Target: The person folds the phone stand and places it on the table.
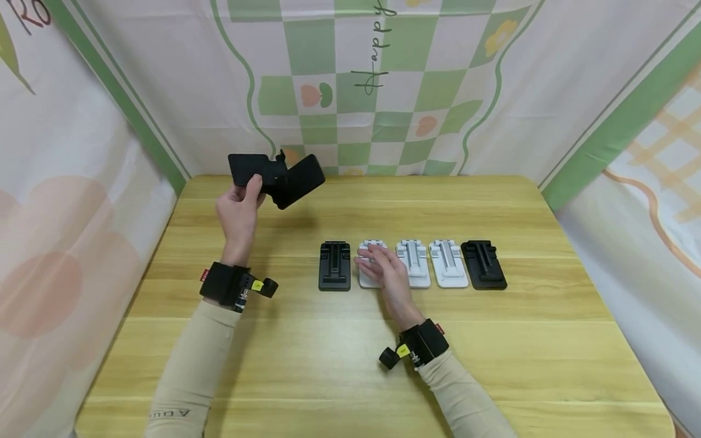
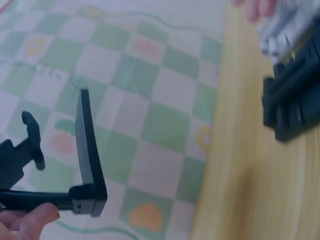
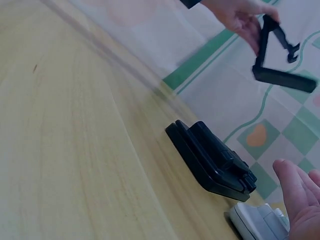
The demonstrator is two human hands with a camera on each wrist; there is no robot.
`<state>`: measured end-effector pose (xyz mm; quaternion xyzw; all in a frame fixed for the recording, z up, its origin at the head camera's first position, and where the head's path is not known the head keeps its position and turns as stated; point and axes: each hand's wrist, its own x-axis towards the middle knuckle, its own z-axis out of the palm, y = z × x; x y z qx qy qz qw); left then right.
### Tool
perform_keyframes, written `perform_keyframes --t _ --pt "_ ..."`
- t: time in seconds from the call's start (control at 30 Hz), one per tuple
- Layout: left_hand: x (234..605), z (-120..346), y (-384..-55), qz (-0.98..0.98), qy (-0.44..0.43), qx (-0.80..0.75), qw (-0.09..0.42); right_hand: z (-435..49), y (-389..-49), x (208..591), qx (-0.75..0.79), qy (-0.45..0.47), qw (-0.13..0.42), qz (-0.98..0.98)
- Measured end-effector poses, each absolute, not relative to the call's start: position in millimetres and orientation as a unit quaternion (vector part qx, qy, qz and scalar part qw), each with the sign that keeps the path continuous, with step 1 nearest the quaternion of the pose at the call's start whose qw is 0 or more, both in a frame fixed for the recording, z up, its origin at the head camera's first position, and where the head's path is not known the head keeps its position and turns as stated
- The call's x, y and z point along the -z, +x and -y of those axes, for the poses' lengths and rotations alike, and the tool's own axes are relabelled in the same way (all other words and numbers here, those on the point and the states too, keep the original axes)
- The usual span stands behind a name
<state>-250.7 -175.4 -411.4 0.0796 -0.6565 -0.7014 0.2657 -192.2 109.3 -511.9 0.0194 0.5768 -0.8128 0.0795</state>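
In the head view my left hand is raised near the table's back left and pinches one panel of an unfolded black phone stand, thumb on its face. From the left wrist, the stand shows its two panels at an angle and a small bracket. My right hand hovers with loosely extended fingers and holds nothing. It partly hides a folded white phone stand. Just left of that hand lies a folded black phone stand, also visible as a black stand in the right wrist view.
Two more folded white phone stands, a middle one and another one, continue the row rightward. A black stand ends it. The wooden table has patterned curtains behind and at both sides.
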Motion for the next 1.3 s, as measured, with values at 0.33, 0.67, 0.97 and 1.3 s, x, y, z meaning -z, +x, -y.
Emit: perform_keyframes --t 0.33,0.67,0.97,1.3 --pt "401.6 153.0 -232.1 0.619 -0.046 0.757 0.202 -110.3 -192.7 510.3 0.822 0.020 0.099 -0.560" --pt "395.2 145.0 -214.5 0.750 -0.160 0.632 0.112 -110.2 -194.8 504.3 0.844 0.006 0.136 -0.519" --pt "395.3 147.6 -211.8 0.779 -0.229 0.584 0.022 -111.2 -196.4 495.4 0.880 -0.028 0.189 -0.436" --pt "398.5 140.9 -213.1 0.790 -0.293 0.538 -0.041 -116.9 -194.1 488.5 0.865 -0.073 0.265 -0.419"
